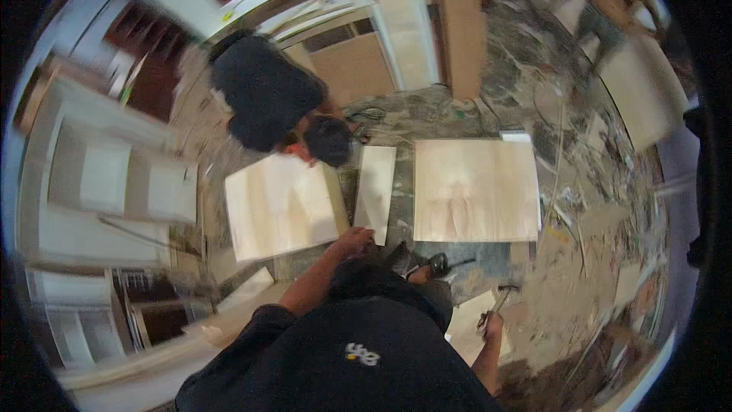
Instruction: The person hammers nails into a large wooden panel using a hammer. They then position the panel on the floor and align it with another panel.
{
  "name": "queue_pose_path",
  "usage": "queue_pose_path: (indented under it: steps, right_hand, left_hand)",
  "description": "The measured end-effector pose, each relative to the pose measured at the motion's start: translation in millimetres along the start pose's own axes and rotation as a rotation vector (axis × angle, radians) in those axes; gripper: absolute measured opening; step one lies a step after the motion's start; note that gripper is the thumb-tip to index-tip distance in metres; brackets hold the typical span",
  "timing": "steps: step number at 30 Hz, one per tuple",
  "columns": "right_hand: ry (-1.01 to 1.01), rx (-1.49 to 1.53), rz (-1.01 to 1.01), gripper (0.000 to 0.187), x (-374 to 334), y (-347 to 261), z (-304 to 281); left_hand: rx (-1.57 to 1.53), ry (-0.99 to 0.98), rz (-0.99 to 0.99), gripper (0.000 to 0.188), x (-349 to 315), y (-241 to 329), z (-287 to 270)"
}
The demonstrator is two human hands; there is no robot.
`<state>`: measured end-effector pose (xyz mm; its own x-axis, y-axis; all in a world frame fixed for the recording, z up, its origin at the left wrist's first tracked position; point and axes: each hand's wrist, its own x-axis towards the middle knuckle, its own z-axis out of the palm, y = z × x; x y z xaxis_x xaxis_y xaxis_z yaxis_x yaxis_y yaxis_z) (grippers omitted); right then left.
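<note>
My right hand (493, 326) is closed around a hammer (501, 299), its head up and away from me, low on the right. My left hand (355, 243) is in front of my body, at the near end of a narrow pale board (377, 187). Its fingers are blurred, and whether they touch the board is unclear. Left of that board is a wide pale wooden panel or box (284, 202). A squarer pale wooden panel (476, 191) lies to the right.
A crouching co-worker in dark clothes (267, 91) leans over the left panel's far edge. An upright brown board (462, 30) and cabinet frames stand beyond. White cabinet pieces (95, 172) line the left. Scraps and dust cover the floor (564, 275) at right.
</note>
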<state>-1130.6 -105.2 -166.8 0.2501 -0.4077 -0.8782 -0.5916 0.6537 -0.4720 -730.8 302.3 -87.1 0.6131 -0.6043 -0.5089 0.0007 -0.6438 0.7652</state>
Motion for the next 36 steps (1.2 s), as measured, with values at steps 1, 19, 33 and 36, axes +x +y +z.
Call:
queue_pose_path:
  steps: [1,19,33,36]
  right_hand:
    - [-0.016,-0.160,0.027,0.035,8.9,2.5,11.0]
    - [-0.583,-1.712,-0.170,0.039,-12.4,-207.7,318.8]
    - [-0.909,-2.010,-0.446,0.044,-53.3,-114.6,502.9]
    - [-0.935,-2.133,-0.441,0.046,-61.9,-115.7,516.0]
  left_hand:
    - [-0.289,0.022,-0.176,0.027,3.5,0.3,6.7]
    - [-1.648,1.060,-0.668,0.034,-225.8,-183.3,122.8]
    - [-1.373,1.263,-0.537,0.025,-262.1,-189.4,166.6]
    - [-0.641,1.076,-0.686,0.032,-251.1,-185.3,154.5]
